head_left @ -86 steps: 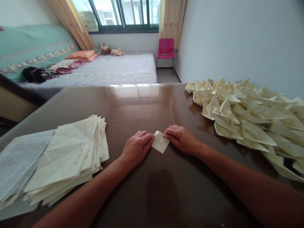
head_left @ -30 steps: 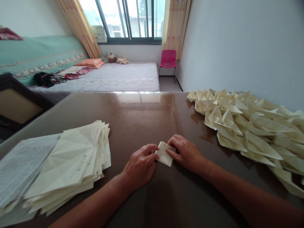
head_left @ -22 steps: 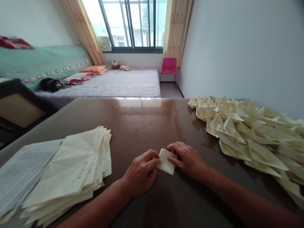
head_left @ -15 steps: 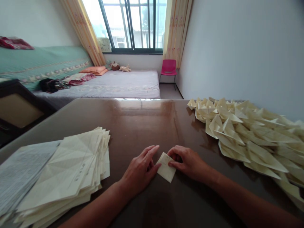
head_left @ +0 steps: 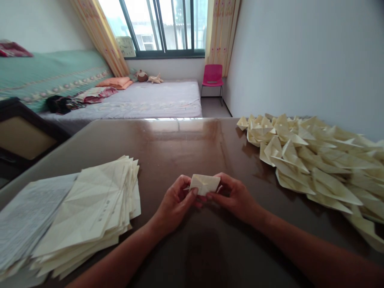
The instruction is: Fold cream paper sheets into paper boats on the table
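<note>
A small folded piece of cream paper [head_left: 204, 184] is held just above the dark brown table [head_left: 180, 144], near its front middle. My left hand [head_left: 177, 202] pinches its left end and my right hand [head_left: 235, 196] pinches its right end. Both hands have their fingers closed on the paper. A stack of creased cream sheets [head_left: 90, 204] lies to the left of my left hand. A large heap of folded cream paper shapes [head_left: 315, 160] covers the table's right side.
Beyond the table's far edge are a bed with a grey sheet [head_left: 150, 100], a pink chair [head_left: 212, 76] by the curtained window [head_left: 162, 28] and a bare white wall [head_left: 300, 56] on the right. A dark framed piece of furniture [head_left: 24, 136] stands at the left.
The folded paper lay flat on the table under my fingertips. Now both hands have lifted it off the surface and hold it by its two ends.
</note>
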Demonstrator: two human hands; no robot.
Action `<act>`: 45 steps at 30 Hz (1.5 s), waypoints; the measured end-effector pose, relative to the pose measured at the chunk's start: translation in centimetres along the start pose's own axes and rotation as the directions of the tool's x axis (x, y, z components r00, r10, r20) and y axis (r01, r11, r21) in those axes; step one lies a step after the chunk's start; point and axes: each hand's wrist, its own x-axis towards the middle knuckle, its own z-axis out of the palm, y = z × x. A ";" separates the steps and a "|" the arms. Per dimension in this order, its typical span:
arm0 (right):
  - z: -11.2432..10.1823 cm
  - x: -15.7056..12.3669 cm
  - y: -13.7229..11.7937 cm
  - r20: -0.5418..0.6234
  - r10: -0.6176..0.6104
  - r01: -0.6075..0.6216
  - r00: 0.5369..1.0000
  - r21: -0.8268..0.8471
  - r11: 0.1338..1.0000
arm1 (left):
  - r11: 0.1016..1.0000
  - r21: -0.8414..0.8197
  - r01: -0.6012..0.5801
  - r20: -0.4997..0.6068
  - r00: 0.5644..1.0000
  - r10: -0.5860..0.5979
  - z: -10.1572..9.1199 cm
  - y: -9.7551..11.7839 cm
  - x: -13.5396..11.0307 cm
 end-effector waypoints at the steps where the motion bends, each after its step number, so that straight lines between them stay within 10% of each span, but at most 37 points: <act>1: 0.0 0.0 0.1 -0.007 -0.027 0.026 1.000 -0.044 0.999 | 0.997 0.070 -0.032 -0.005 0.999 0.032 -0.2 -0.1 0.1; 4: -0.5 -0.2 0.0 -0.035 -0.228 0.202 0.973 -0.354 0.913 | 0.863 0.446 -0.237 -0.042 0.958 0.284 -0.8 -0.3 0.2; 7: -1.1 -0.5 -0.5 0.082 -0.398 0.330 0.914 -0.721 0.609 | 0.544 0.748 -0.380 0.047 0.848 0.528 -1.2 -0.2 0.1; 12: -1.4 -0.5 -0.7 0.310 -0.347 0.422 0.885 -0.848 0.320 | 0.268 0.829 -0.490 0.325 0.814 0.482 -1.1 -0.2 -0.4; 21: -3.0 0.1 -0.5 0.361 -0.145 0.376 0.921 -0.731 0.570 | 0.336 0.795 -0.504 0.387 0.850 0.359 -1.5 -0.3 0.4; 27: -3.2 0.4 0.7 0.256 -0.056 0.192 0.965 -0.548 0.814 | 0.495 0.801 -0.337 0.212 0.933 0.291 -1.1 -0.7 0.9; 35: -1.7 0.2 0.9 0.021 0.038 -0.014 0.999 -0.665 0.746 | 0.508 0.828 -0.238 0.121 0.960 0.251 -0.9 -1.1 1.3; 45: -1.5 0.2 0.2 0.115 -0.033 0.111 0.993 -0.794 0.597 | 0.275 0.887 -0.371 0.295 0.913 0.281 -0.9 -1.5 0.9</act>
